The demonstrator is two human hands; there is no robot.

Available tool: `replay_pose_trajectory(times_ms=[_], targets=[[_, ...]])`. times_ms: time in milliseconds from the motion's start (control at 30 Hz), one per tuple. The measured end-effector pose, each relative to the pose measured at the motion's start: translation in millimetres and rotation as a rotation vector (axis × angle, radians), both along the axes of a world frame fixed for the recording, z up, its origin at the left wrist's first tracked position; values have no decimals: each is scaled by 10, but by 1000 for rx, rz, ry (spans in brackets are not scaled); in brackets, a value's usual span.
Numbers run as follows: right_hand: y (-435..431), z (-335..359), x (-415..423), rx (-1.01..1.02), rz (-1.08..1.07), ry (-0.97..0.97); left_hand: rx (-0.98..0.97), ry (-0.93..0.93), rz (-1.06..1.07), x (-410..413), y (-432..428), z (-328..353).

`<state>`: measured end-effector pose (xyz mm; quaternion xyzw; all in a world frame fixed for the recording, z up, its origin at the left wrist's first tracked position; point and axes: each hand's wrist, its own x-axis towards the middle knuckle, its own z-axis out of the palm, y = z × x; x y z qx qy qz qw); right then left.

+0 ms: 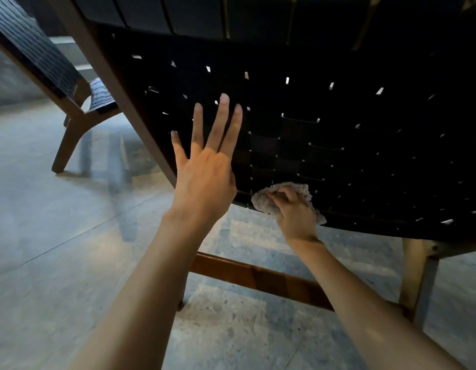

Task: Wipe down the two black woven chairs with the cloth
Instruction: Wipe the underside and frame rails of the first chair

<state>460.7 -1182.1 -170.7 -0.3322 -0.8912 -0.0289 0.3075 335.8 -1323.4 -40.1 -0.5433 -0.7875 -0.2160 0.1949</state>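
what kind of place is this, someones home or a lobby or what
Probably a lounge or covered terrace; which, I cannot tell. The near chair and the far chair, both low and wood-framed with black woven straps, stand on a polished speckled stone floor.

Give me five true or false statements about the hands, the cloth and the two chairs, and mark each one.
1. The right hand grips the cloth. True.
2. The left hand is curled into a fist. False: its fingers are straight and spread.
3. The cloth is against the lower part of the near chair, on its woven panel. True.
4. The second chair stands off to the right. False: it stands farther back on the left.
5. The cloth is black. False: it is pale.
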Motion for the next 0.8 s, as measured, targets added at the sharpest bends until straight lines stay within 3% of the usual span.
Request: replay_pose_trajectory(times_ms=[167, 333, 500, 633, 800], targets=[[-73, 311, 139, -123, 97, -110, -7, 18, -10, -5, -80, 44], [-643, 867, 336, 246, 276, 418, -3, 5, -15, -66, -218, 54], [-759, 1618, 92, 470, 298, 608, -6, -26, 25, -136, -362, 84], [-705, 1712, -216, 446, 229, 540, 10, -62, 47, -137, -397, 133], [-537, 1500, -358, 613, 129, 366, 12, -64, 71, -180, -445, 110]])
